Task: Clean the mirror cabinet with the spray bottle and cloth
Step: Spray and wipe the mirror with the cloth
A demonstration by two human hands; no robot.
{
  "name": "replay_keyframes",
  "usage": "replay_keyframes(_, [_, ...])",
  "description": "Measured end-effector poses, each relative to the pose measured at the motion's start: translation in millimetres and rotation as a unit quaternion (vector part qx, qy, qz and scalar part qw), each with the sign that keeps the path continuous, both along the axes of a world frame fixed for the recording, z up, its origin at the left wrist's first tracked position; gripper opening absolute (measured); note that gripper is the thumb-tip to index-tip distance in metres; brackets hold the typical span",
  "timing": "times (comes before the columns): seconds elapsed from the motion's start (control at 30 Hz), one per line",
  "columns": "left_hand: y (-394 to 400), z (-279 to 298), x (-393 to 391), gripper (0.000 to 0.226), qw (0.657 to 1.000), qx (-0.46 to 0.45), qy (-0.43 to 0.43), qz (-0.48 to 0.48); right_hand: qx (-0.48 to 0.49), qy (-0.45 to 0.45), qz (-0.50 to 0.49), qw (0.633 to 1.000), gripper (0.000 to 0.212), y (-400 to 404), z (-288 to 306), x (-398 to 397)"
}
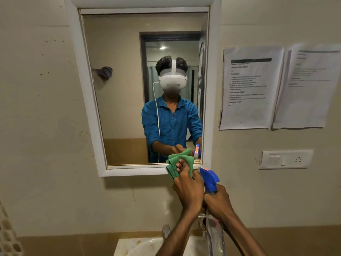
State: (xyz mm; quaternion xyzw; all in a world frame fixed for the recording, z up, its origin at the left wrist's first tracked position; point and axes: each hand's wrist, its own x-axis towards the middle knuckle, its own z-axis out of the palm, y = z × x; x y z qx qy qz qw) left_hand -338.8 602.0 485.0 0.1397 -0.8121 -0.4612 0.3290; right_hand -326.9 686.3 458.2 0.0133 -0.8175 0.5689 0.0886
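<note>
My left hand (190, 189) has its grip curled round the folded green cloth (180, 164), which sits against the bottom right corner of the mirror cabinet (145, 89), overlapping the white frame (132, 171) and the lowest edge of the glass. My right hand (218, 202) is wrapped tight round the neck of the spray bottle (209, 179), just beside my left, blue nozzle pointing up and to the left toward that same corner. I cannot tell whether a finger is on the trigger.

What worries me: both hands are crowded together, so if I squeeze now the spray may hit my own knuckles or soak the cloth rather than the glass. The nozzle also sits low and off to the side, so mist could drift past the frame onto the wall and toward the switch plate (286, 159) to the right, which should not get wet. The clear bottle body hangs over the sink (140, 245); a wet, slipping hold would drop it there. Most of the glass lies well above my cloth, so wiping only this corner would leave the rest untouched.

As for writing: an orange label on the spray head is too small to read. Two printed sheets (252, 87) are stuck on the wall right of the cabinet; their text is blurred and I cannot make out any words.
</note>
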Motion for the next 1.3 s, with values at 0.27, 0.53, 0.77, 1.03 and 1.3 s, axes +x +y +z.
replay_keyframes(0.27, [3.3,-1.9,9.3,0.030,0.985,0.155,0.080,0.002,-0.079,0.007,-0.042,0.996,0.034,9.0,-3.7,8.0])
replay_keyframes(0.53, [17.9,0.4,11.4,0.012,0.912,0.408,0.049,-0.021,-0.083,-0.013,-0.050,0.995,0.034,14.8,-9.7,1.1])
replay_keyframes(0.77, [28.0,31.5,3.9,0.021,0.660,0.745,0.094,-0.031,-0.105,-0.007,-0.080,0.991,0.029,21.8,-10.8,-6.1])
replay_keyframes(1.03, [17.9,29.4,27.5,0.016,0.696,0.710,0.046,-0.094,-0.123,-0.016,-0.079,0.989,0.034,36.3,-1.9,-1.8])
replay_keyframes(1.3, [-115.3,99.4,65.2,0.006,0.831,0.537,0.140,-0.012,-0.083,0.100,0.045,0.991,0.018,-0.4,85.2,16.0])
